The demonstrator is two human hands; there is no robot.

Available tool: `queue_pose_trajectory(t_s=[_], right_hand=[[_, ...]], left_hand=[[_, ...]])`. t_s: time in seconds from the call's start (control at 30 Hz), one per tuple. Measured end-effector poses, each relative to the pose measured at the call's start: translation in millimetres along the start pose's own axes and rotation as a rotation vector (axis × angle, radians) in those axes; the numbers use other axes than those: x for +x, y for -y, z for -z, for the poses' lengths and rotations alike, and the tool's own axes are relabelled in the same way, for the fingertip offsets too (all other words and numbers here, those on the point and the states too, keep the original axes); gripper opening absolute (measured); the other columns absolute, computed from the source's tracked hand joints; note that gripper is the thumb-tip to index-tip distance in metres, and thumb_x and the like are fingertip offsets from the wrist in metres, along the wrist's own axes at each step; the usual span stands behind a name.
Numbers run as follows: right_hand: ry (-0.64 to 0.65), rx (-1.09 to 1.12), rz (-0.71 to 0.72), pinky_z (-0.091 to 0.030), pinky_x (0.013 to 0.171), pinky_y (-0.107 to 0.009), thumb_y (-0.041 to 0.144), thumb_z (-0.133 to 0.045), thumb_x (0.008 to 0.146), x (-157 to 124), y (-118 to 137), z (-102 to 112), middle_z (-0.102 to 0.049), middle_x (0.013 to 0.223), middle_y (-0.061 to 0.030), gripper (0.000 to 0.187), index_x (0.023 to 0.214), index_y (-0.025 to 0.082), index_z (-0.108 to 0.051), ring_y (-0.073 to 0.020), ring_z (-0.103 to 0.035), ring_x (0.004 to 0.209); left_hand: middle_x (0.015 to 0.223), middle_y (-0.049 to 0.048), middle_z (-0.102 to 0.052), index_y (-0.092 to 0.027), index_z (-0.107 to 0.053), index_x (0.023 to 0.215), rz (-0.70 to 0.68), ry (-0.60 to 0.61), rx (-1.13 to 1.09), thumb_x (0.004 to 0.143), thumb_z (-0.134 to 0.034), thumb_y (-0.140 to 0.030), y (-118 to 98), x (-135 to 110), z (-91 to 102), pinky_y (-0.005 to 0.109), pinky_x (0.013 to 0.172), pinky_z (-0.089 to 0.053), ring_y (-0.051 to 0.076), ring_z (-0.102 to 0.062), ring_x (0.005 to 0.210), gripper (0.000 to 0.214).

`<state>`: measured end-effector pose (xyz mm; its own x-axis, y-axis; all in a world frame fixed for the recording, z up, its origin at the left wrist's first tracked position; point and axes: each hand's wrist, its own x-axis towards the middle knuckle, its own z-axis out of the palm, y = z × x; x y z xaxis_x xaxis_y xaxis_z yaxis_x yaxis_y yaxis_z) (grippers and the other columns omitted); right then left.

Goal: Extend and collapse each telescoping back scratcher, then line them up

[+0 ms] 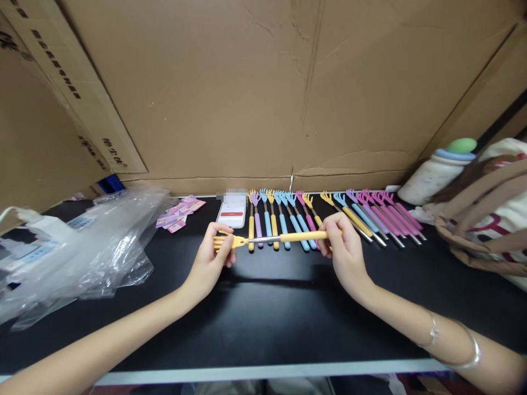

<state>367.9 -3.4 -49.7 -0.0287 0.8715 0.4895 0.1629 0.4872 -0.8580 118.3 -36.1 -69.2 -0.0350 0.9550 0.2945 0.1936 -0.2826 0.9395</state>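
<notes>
A yellow back scratcher [302,236] with a short metal rod lies level across the space between my hands, above the table. My left hand [216,249] closes on its clawed head at the left end. Around the yellow grip at the right end, the fingers of my right hand [342,241] are wrapped. Just behind it lies a row of back scratchers [267,222] in yellow, purple, blue and pink, heads toward the back. To the right, a second slanted group of back scratchers [381,216] shows bare metal ends toward me.
Clear plastic bags [107,247] lie at the left by a white power strip [28,255]. Pink and purple cards [181,213] and a phone [231,211] are near the back. At the right stand a white bottle [432,178] and a cloth bag [486,219]. Cardboard [255,99] walls the black table [263,323].
</notes>
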Motion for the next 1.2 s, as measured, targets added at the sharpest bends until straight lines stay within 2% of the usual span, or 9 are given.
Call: queue_pose_trajectory(t_s=[0.23,0.43,0.57,0.67,0.77,0.87,0.93,1.03,1.2], right_hand=[[0.412,-0.399,0.147,-0.035,0.053,-0.023,0.039,-0.042,0.091,10.5,-1.7,22.4,-0.056,0.064,0.0016,0.025,0.082,0.021,-0.057,-0.0109,-0.049,0.055],[0.619,-0.778,0.391,-0.033,0.054,-0.022,0.038,-0.047,0.09,9.9,-6.7,24.6,-0.065,0.072,0.0005,0.02,0.086,0.023,-0.059,-0.0118,-0.057,0.06],[0.607,-0.977,0.64,-0.028,0.051,-0.024,0.045,-0.039,0.093,6.7,-5.1,21.9,-0.063,0.065,-0.001,0.032,0.077,0.022,-0.056,-0.0127,-0.054,0.055],[0.561,-1.059,0.708,-0.027,0.052,-0.025,0.045,-0.037,0.093,13.2,-3.7,30.6,-0.062,0.063,-0.0009,0.035,0.075,0.023,-0.056,-0.0122,-0.049,0.052],[0.453,-1.121,0.695,-0.023,0.051,-0.027,0.047,-0.038,0.092,28.6,-11.2,62.9,-0.059,0.06,-0.0014,0.036,0.071,0.023,-0.056,-0.0135,-0.048,0.053],[0.323,-1.173,0.59,-0.022,0.051,-0.028,0.051,-0.032,0.092,45.5,-25.8,111.7,-0.056,0.058,-0.0036,0.045,0.067,0.022,-0.055,-0.0149,-0.046,0.054],[0.324,-1.201,0.59,-0.024,0.052,-0.028,0.057,-0.031,0.091,52.3,-34.2,139.5,-0.055,0.06,-0.0047,0.049,0.066,0.022,-0.054,-0.0162,-0.047,0.058],[0.347,-1.195,0.652,-0.027,0.054,-0.028,0.057,-0.029,0.091,53.8,-39.6,159.3,-0.053,0.06,-0.0046,0.049,0.066,0.022,-0.053,-0.0164,-0.047,0.06],[0.375,-1.22,0.631,-0.029,0.056,-0.029,0.059,-0.028,0.09,50.7,-38.3,167.2,-0.052,0.059,-0.0049,0.05,0.064,0.023,-0.052,-0.0177,-0.049,0.061]], left_hand=[[0.055,-0.0059,-0.053,-0.02,-0.046,0.093,-0.032,0.078,0.166,0.088,-0.047,-0.041,-12.0,3.6,17.2,0.019,0.053,-0.04,0.01,-0.049,0.051,0.021],[0.056,-0.0037,-0.056,-0.021,-0.055,0.096,-0.098,0.203,0.453,0.087,-0.046,-0.042,-18.7,3.2,31.7,0.022,0.056,-0.04,0.013,-0.055,0.053,0.025],[0.06,-0.0033,-0.062,-0.025,-0.057,0.093,-0.152,0.23,0.654,0.088,-0.045,-0.044,-18.3,-2.2,43.4,0.022,0.055,-0.04,0.014,-0.058,0.054,0.023],[0.061,-0.0029,-0.063,-0.026,-0.057,0.092,-0.168,0.18,0.7,0.087,-0.046,-0.044,-16.1,-4.6,60.2,0.022,0.056,-0.041,0.015,-0.059,0.055,0.023],[0.059,-0.0015,-0.061,-0.024,-0.057,0.091,-0.14,0.104,0.684,0.085,-0.046,-0.049,-12.4,-2.0,91.8,0.023,0.056,-0.042,0.016,-0.058,0.054,0.027],[0.056,-0.0013,-0.058,-0.023,-0.057,0.089,-0.143,-0.085,0.667,0.081,-0.049,-0.053,-8.1,1.5,127.3,0.023,0.054,-0.043,0.017,-0.055,0.052,0.032],[0.057,-0.0001,-0.059,-0.022,-0.059,0.088,-0.123,0.013,0.638,0.078,-0.052,-0.053,-5.2,2.8,142.3,0.023,0.055,-0.044,0.018,-0.056,0.054,0.033],[0.062,0.002,-0.063,-0.021,-0.062,0.09,-0.115,0.094,0.607,0.078,-0.053,-0.052,-1.4,5.6,147.2,0.023,0.058,-0.045,0.018,-0.059,0.058,0.034],[0.066,0.003,-0.066,-0.02,-0.063,0.09,-0.092,0.084,0.627,0.077,-0.054,-0.054,2.2,14.3,145.8,0.023,0.059,-0.043,0.02,-0.059,0.061,0.037]])
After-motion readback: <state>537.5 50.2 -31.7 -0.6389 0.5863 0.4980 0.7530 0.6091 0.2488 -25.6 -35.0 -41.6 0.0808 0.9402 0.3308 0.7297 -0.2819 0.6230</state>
